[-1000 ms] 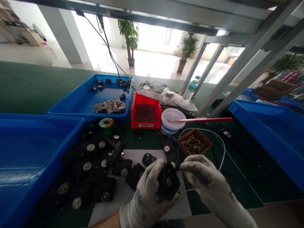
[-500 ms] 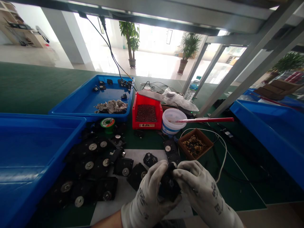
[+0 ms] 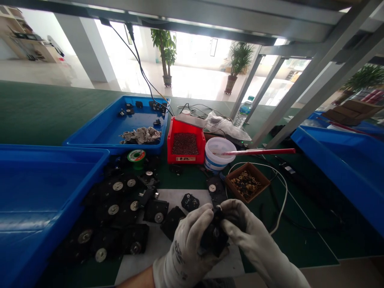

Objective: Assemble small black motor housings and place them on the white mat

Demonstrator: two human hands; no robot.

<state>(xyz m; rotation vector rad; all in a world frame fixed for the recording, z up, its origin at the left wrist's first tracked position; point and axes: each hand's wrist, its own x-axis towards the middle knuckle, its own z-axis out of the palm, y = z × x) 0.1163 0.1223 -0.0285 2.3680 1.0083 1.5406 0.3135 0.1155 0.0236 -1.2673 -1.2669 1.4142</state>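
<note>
Head camera: nearer the wearer than the red parts bin (image 3: 185, 159), the gloved left hand (image 3: 189, 243) wraps around a black housing (image 3: 213, 240), gripping it above the white sheet (image 3: 132, 267) on the green desk (image 3: 39, 104). The gloved right hand (image 3: 250, 232) curls in at the housing's upper right edge, thumb and forefinger close together; whether they pinch a small part I cannot tell. More black housings (image 3: 124, 215), several with silver discs (image 3: 113, 209), lie to the near left of the bin. Left of the bin are a green spool (image 3: 136, 159) and, farther back, a blue tray (image 3: 105, 130). Just right of the bin stands a white tub (image 3: 213, 161) with a red stick (image 3: 264, 151) across its rim; to the bin's near right sits a cardboard box (image 3: 259, 192) of brass-coloured rings (image 3: 246, 182).
</note>
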